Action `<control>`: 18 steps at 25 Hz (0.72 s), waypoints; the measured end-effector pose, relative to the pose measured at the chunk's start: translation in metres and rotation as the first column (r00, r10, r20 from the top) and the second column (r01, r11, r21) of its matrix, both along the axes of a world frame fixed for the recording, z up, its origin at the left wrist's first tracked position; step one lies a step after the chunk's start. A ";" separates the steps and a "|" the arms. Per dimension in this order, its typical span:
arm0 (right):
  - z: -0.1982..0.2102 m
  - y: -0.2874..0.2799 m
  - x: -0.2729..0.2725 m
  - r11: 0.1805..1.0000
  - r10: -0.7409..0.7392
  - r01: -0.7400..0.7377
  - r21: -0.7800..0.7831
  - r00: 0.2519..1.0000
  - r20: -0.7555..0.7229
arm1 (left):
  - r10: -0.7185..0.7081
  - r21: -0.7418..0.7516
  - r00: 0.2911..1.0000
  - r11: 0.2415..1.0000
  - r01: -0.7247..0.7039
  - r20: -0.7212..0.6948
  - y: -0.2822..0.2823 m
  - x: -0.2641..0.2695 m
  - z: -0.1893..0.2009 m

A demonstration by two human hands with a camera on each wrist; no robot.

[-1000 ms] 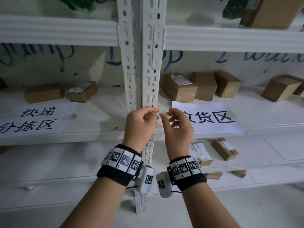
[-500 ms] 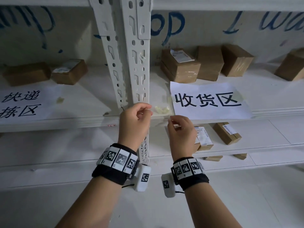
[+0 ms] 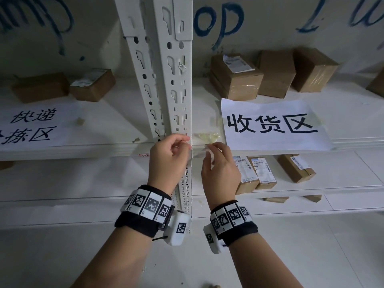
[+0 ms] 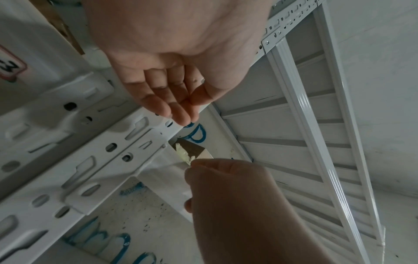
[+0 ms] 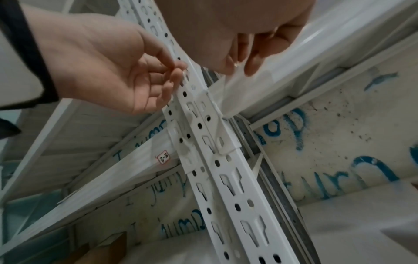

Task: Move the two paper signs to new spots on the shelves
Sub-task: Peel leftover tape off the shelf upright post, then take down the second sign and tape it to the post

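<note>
Head view: both hands are raised at the front edge of the middle shelf (image 3: 270,147), just where the perforated upright post (image 3: 176,90) meets it. The left hand (image 3: 166,161) has thumb and forefinger pinched together, and the right hand (image 3: 220,173) pinches too, with what looks like a strip of clear tape (image 3: 200,151) stretched between them over the shelf edge; this is probably to free or ready a fastening for a sign. The right paper sign (image 3: 270,125) lies flat at the shelf's front edge, its near margin overhanging slightly so the characters can be read from the aisle. The left paper sign (image 3: 31,127) lies likewise at the front edge of the neighbouring shelf, beyond the post. Neither is held. Cardboard boxes (image 3: 234,77) sit further back, near the rear edge. A crumpled yellowish tape scrap (image 3: 206,137) lies on the shelf between post and right sign.

Left wrist view: the left hand (image 4: 178,53) has its fingers loosely bent, thumb meeting the forefinger tip; whether anything is caught there I cannot tell. The right hand (image 4: 226,187) is curled tight.

Right wrist view: the left hand (image 5: 108,71) pinches beside the post (image 5: 214,151); the right hand (image 5: 248,35) holds a clear film, judging by the sheen
</note>
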State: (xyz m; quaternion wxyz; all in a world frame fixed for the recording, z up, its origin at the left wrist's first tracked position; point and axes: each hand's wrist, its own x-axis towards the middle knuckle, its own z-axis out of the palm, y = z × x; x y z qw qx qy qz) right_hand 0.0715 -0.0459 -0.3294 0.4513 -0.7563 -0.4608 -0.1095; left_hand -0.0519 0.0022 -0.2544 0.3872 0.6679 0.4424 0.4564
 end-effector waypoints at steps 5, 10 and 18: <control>0.037 -0.005 0.010 0.998 0.026 -0.032 -0.049 0.993 -0.113 | -0.031 0.001 0.999 1.000 0.031 0.016 -0.006 0.005 0.005; 0.060 -0.009 -0.003 0.992 0.118 -0.107 0.070 0.973 -0.196 | -0.003 0.025 0.999 1.000 0.002 0.038 -0.007 -0.013 0.011; 0.109 0.004 -0.099 0.838 0.536 -0.488 0.245 0.820 -0.202 | 0.300 0.011 0.953 0.954 -0.301 0.045 0.019 -0.092 0.008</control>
